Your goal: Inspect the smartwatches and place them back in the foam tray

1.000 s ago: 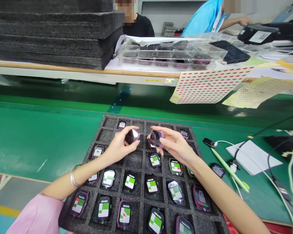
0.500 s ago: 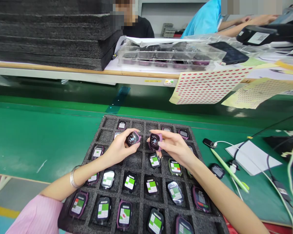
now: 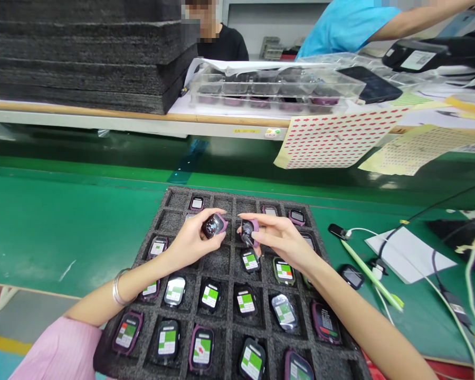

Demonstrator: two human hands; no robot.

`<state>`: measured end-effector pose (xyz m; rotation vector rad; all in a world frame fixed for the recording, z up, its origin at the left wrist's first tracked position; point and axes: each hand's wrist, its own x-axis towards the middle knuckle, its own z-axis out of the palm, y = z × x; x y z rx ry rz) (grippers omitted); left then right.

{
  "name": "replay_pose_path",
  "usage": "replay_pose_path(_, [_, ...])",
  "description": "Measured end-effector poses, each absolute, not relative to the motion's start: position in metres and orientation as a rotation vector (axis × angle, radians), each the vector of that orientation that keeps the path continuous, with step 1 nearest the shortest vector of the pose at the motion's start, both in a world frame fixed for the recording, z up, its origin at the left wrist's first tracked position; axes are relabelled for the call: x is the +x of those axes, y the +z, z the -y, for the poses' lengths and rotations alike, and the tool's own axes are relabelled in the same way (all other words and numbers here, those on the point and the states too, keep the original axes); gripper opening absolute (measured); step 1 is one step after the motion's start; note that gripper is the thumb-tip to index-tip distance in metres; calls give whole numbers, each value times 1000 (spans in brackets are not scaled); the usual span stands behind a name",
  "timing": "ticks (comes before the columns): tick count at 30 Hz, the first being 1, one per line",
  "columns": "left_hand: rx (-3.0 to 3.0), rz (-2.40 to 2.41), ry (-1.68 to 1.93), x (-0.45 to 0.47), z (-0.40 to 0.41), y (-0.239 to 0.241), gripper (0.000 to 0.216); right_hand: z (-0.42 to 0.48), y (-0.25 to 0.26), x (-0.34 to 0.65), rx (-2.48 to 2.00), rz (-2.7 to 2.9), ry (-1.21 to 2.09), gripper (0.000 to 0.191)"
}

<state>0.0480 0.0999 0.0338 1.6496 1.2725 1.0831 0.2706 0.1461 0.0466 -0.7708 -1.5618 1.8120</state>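
Note:
My left hand (image 3: 198,232) grips a strapless smartwatch (image 3: 214,225) with a purple case and a lit dark dial. In my right hand (image 3: 275,232) is a second purple smartwatch (image 3: 248,232), pinched by its edges with its dial facing up and left. Both are held apart from each other over the far half of a black foam tray (image 3: 226,338). Several more watches, purple, black and green, lie in the tray's compartments, many with green-and-white screens. One dark watch (image 3: 250,260) rests just below my right fingers. My right forearm hides part of the tray's right side.
A green pen (image 3: 372,274), a loose watch (image 3: 352,277), white paper (image 3: 409,256) and cables lie right of the tray. On the shelf behind stand stacked black foam (image 3: 83,58) and clear plastic trays (image 3: 269,87). Sticker sheets (image 3: 340,140) hang from its edge. Two people are beyond.
The watch in my right hand has turned, so its dial now faces more to the left. My left hand has barely shifted. The blue-clad person's arm has reached farther right.

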Motion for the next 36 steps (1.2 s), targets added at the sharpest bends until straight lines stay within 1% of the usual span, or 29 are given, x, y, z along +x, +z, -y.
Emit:
replay_pose_path(8, [1676,-1266,1093,47,-100,35,38,-144,49,271,-767,1558,1818,40])
replay_pose_path(13, [1641,-1259,1101,47,-102,32,42,-145,48,270,-762,1537,1823,40])
replay_pose_path(18, [1677,-1266,1072,48,-101,32,36,-145,47,270,-736,1520,1843,38])
replay_pose_path(23, [1627,-1266,1140,47,-102,32,39,-145,48,270,-748,1520,1826,40])
replay_pose_path(36, [1606,-1227,1219,44,-104,34,36,-144,49,271,-758,1519,1830,41])
